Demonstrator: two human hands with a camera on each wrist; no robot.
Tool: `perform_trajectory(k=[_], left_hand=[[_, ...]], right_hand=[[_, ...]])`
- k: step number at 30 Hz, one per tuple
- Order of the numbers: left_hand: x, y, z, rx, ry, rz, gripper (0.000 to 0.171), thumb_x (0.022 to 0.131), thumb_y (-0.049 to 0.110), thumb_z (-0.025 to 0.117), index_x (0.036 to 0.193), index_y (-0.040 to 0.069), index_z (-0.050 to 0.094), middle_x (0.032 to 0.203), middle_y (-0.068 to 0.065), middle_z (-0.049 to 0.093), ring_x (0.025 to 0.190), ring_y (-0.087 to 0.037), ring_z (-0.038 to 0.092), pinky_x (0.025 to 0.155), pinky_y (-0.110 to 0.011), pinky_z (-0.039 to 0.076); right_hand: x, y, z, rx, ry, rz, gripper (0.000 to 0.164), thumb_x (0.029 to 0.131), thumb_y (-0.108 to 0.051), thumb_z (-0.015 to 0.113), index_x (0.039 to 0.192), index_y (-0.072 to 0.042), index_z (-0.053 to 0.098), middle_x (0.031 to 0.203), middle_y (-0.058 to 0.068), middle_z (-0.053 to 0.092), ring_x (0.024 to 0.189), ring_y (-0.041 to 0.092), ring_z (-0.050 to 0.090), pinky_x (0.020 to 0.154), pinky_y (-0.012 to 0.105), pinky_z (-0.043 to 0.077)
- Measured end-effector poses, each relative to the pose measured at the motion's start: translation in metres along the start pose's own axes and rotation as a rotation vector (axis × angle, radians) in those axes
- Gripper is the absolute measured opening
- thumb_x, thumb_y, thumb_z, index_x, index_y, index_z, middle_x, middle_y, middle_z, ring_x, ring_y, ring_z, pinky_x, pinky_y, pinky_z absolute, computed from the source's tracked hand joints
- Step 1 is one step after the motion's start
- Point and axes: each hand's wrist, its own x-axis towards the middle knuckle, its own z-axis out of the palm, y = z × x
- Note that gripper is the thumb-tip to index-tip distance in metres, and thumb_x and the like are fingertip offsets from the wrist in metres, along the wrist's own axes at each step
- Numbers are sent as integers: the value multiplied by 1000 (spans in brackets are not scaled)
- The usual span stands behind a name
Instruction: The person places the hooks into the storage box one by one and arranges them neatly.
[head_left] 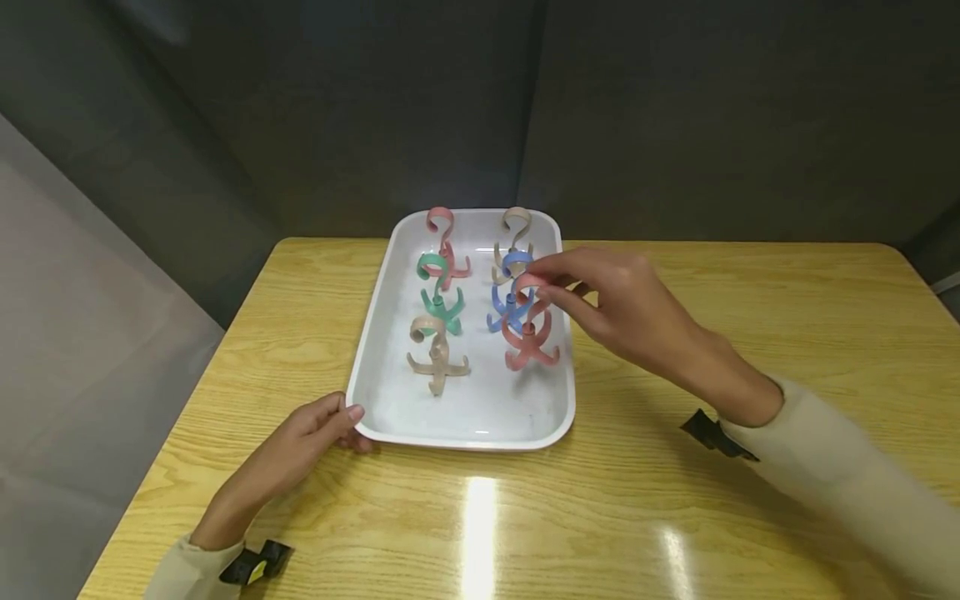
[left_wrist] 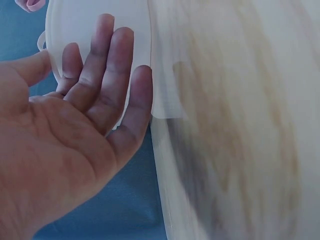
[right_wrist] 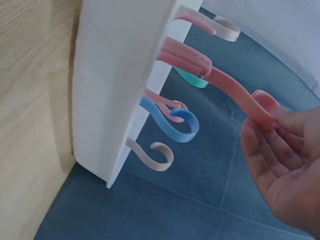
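Note:
Near the front right of a white tray (head_left: 480,412), my right hand (head_left: 630,308) pinches the curled top of a pink multi-prong hook (head_left: 529,340) between thumb and fingers. The hook stands upright; whether its prongs touch the tray floor I cannot tell. In the right wrist view the same pink hook (right_wrist: 232,92) reaches from over the tray to the fingertips. My left hand (head_left: 300,446) grips the tray's front left corner, thumb on the rim and fingers beneath it. A blue hook (head_left: 512,304) stands just behind the held one, partly covered by it.
Inside the tray, a beige hook (head_left: 517,221) stands at the back right. Down the left side are a pink hook (head_left: 447,265), a green hook (head_left: 442,312) and a second beige hook (head_left: 437,365). The wooden table (head_left: 787,333) ends at a dark curtain (head_left: 675,125).

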Motion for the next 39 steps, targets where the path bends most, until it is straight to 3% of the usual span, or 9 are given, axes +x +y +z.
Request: perform_trajectory(k=[19,39], left_hand=[[0,0,0,-15,-3,10,32,114,21,46,117,-8,58,98,-12,75,97,-26,71,90,-37,56],[1,1,0,5,2,-1,34,114,24,45,118,-7,59,97,-10,74,98,-24,71,91,-33,55]], right_hand=[[-7,16,32,95,-35,22,27,88,0,82,114,-3,77,106,3,77,88,12,73,74,27,60],[-12,19,43,116,-55,50,30,87,1,83,115,0,75,106,6,77,91,14,73,76,29,60]])
